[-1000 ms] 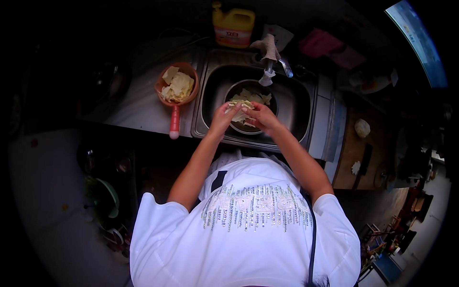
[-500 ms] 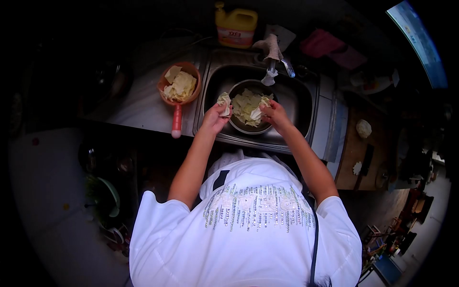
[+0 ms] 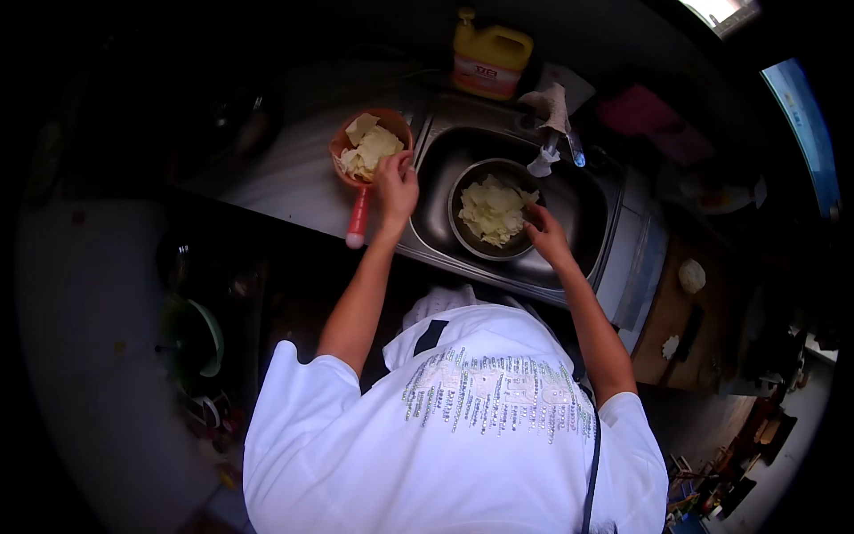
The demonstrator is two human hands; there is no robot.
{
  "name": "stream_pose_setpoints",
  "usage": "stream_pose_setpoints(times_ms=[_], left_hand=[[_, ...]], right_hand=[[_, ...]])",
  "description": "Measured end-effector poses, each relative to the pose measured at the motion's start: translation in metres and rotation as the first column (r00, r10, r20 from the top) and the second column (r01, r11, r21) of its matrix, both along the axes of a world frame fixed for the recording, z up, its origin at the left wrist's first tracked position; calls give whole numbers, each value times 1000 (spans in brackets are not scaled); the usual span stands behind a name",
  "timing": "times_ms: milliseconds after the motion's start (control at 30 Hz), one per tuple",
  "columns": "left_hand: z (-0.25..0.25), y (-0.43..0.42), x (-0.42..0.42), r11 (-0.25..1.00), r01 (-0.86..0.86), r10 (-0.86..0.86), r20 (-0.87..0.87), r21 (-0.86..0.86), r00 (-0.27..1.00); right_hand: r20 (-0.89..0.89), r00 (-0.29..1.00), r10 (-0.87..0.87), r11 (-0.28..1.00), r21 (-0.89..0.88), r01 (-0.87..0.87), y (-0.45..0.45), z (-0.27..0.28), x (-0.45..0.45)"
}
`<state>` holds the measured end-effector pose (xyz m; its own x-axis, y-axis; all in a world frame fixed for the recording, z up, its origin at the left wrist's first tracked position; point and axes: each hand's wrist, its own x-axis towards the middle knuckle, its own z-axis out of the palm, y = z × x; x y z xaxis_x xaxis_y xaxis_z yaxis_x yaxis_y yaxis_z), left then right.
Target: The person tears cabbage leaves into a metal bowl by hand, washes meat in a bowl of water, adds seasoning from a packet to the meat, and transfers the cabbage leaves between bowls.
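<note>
My left hand is at the right rim of an orange, long-handled colander, fingers reaching over the pale cabbage leaves inside. Its fingers look loosely apart, and no leaf shows clearly in them. Over the right rim of a round metal bowl my right hand holds its fingers apart, the tips close to torn cabbage pieces. Whether those tips touch a piece is hard to see. The bowl stands in a steel sink.
A faucet wrapped in cloth rises behind the bowl. Behind the sink stands a yellow detergent jug. To the right, a wooden board carries a cabbage piece and a dark knife. The colander rests on the left counter.
My left hand has moved from the bowl's left side to the colander. The cabbage pieces seen in both hands no longer show there. My right hand remains at the bowl. The view has shifted.
</note>
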<state>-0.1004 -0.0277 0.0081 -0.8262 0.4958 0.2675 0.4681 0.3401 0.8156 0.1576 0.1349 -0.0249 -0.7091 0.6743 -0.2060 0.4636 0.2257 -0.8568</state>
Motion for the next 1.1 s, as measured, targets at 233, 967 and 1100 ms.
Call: stream_pose_setpoints(times_ms=[233, 967, 1100], left_hand=[[-17, -27, -83, 770, -170, -69, -345, -615, 936], [95, -38, 72, 732, 646, -680, -199, -216, 705], [100, -43, 84, 811, 585, -583, 66, -17, 810]], right_hand=[[-15, 1000, 26, 984, -174, -29, -11, 15, -9], [-346, 899, -268, 406, -887, -220, -40, 81, -92], [-329, 913, -241, 379, -898, -224, -38, 91, -79]])
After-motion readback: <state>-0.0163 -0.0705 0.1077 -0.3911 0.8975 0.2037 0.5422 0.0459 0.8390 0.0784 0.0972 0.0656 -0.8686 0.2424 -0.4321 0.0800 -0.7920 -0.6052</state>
